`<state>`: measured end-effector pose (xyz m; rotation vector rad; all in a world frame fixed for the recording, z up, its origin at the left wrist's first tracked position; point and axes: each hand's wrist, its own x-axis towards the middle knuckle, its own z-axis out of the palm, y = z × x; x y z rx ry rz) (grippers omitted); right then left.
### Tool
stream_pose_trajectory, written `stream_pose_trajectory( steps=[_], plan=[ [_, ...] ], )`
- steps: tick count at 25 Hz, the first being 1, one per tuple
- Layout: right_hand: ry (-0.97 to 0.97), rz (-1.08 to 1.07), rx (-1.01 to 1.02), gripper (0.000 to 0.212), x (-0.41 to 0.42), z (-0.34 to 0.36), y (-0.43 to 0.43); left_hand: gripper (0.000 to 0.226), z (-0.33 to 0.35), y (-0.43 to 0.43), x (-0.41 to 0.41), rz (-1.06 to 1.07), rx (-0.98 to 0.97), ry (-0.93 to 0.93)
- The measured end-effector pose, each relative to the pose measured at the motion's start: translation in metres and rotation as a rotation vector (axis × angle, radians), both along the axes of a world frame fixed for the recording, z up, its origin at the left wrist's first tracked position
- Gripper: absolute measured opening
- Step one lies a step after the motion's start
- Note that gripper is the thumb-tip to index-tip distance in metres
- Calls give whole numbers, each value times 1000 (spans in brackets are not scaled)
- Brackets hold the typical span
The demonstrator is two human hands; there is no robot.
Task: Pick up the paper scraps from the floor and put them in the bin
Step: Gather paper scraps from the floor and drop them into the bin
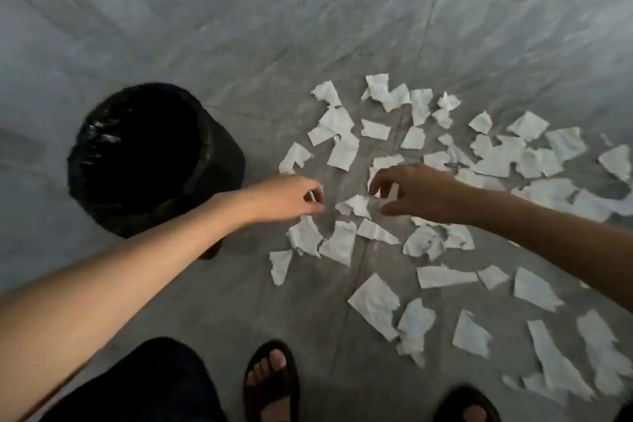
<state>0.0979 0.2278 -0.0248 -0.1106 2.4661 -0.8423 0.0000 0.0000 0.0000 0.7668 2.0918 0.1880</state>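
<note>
1. The left hand [291, 197] pinches a small white paper scrap [311, 196] between thumb and curled fingertips.
2. The right hand [418, 193] hangs empty, fingers and thumb curved apart, just beside a crumpled white scrap [356, 205].
3. Many torn white paper scraps [375, 305] lie scattered on the grey tiled floor [342, 27], mostly to the right.
4. A round black bin [102, 113] lined with a black bag stands left of the left hand.
5. Feet in dark sandals [270, 384] show at the bottom.

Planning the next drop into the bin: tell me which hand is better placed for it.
Left. The left hand seems to pinch a paper scrap and is nearer the bin; the right hand is farther off, fingers spread over loose scraps.
</note>
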Motion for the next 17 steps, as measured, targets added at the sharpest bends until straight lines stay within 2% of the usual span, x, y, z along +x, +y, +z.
stream_pose_trajectory(
  steps=[3,6,10,12,15,17],
  plan=[
    [-14,108,23,25,12,-72,-11,25,-72,-12,2,-72,-30,-1],
    [-55,170,43,26,45,-116,-31,25,-112,-34,15,-68,-81,27],
    [20,328,218,53,97,-159,-55,38,-146,-71,49,11,-138,165],
    [31,406,295,58,116,-171,-64,49,-159,-85,71,28,-169,214],
    [125,442,296,36,125,-181,-69,54,-177,-99,87,84,-185,282],
    [123,397,221,20,120,-179,-68,39,-186,-106,90,184,-89,309]
  ],
)
